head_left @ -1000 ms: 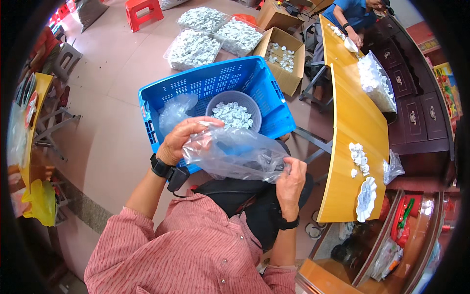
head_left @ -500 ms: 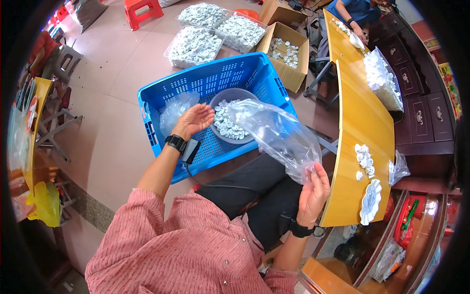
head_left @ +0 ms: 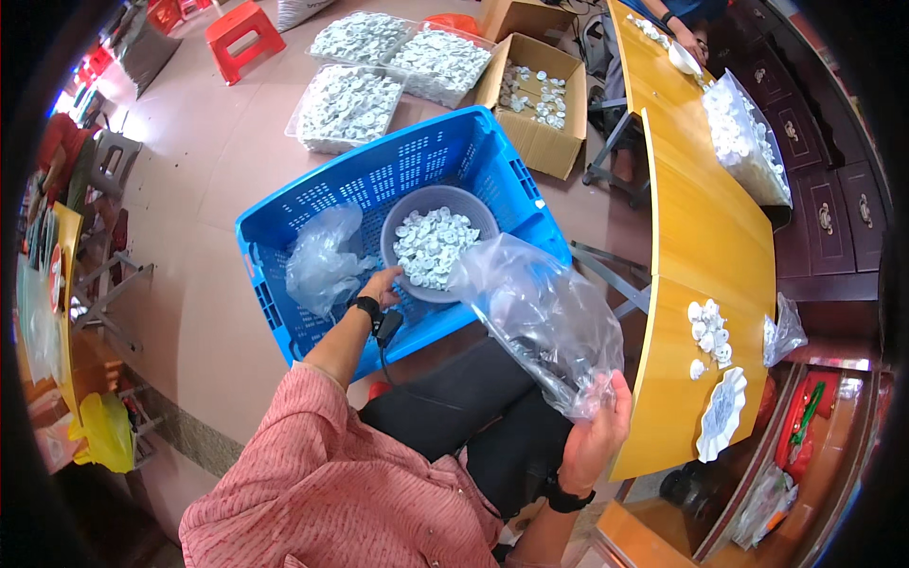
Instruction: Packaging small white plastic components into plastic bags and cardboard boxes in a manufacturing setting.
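A grey round plastic bowl [head_left: 390,223] full of small white plastic pieces [head_left: 436,244] stands inside a blue perforated basket [head_left: 275,222] in front of me. My left hand [head_left: 383,286] is at the bowl's near left rim, its fingers closed on the edge as far as they show. In my right hand [head_left: 598,431], the gathered end of a large clear plastic bag [head_left: 559,308] is pinched. The bag's other end reaches over the basket's near right side and the bowl's edge. Left of the bowl lies a crumpled clear bag [head_left: 327,260], also in the basket.
Clear tubs [head_left: 346,109] of white pieces and an open cardboard box [head_left: 540,156] stand beyond the basket. At right, a yellow table [head_left: 705,237] bears loose pieces, a scalloped white dish [head_left: 721,415] and another tub [head_left: 743,133]. A co-worker's hand [head_left: 689,40] is at its far end.
My left hand has moved down from above the basket to the bowl's near left rim. My right hand has lowered with the bag, which has slid off most of the bowl. The view has shifted slightly.
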Tool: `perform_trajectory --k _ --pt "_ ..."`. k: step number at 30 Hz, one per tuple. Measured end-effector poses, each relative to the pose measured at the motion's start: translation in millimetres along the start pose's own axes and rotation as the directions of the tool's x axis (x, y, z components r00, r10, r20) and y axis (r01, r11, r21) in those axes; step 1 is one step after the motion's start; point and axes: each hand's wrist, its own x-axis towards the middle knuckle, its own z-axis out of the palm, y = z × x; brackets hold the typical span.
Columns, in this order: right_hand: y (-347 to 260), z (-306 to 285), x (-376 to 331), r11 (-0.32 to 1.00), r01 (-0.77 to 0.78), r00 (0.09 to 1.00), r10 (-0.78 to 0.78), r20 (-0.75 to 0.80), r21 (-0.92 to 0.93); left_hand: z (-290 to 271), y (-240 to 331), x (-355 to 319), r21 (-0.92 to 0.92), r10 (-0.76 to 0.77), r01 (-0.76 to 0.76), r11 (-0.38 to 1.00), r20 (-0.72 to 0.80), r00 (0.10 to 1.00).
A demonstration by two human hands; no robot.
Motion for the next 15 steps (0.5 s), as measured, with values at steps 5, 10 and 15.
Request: perform_trajectory --k 5,10,15 --pt "-5 -7 2 0.998 -0.055 0.996 0.052 -0.072 -0.035 29 -19 10 -0.168 0.013 -0.006 0.986 0.042 0.999" --pt "-5 -3 -1 0.995 -0.059 0.997 0.054 -0.062 -0.086 15 -35 49 -0.252 -0.002 -0.002 0.968 -0.014 1.000" --pt "0 -2 -2 0.997 0.004 0.996 -0.011 -0.092 -0.076 15 -18 42 -0.061 0.013 -0.013 0.998 0.003 1.000"
